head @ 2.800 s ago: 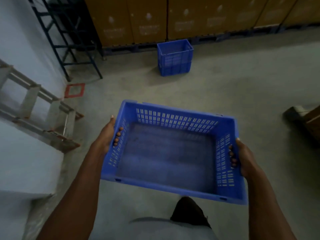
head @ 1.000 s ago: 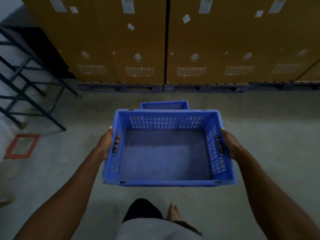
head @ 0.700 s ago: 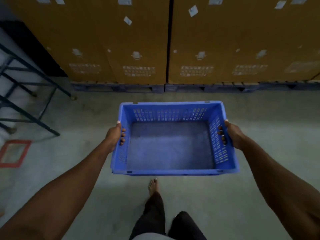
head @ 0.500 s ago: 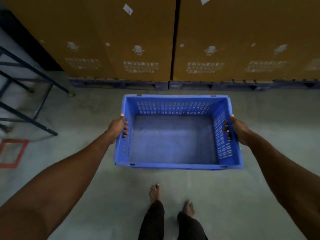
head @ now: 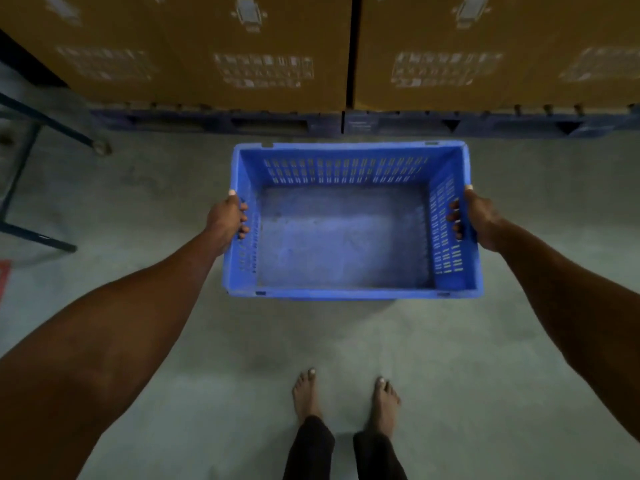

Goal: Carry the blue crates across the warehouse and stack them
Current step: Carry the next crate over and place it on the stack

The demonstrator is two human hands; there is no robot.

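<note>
An empty blue crate (head: 346,237) with slotted walls is held out in front of me over the concrete floor. My left hand (head: 227,218) grips its left wall, fingers curled through the handle slot. My right hand (head: 476,216) grips the right wall the same way. The crate sits level, its far rim close to the pallets. The second blue crate seen earlier is hidden beneath the held one.
Tall brown cartons (head: 242,53) on dark blue pallets (head: 277,123) stand just beyond the crate. A dark metal frame (head: 31,140) stands at the left. My bare feet (head: 346,400) stand together on the grey floor (head: 173,393).
I walked up to the cartons and stopped with feet together. The crate moved forward and lower, arms stretched out; it now covers the other blue crate.
</note>
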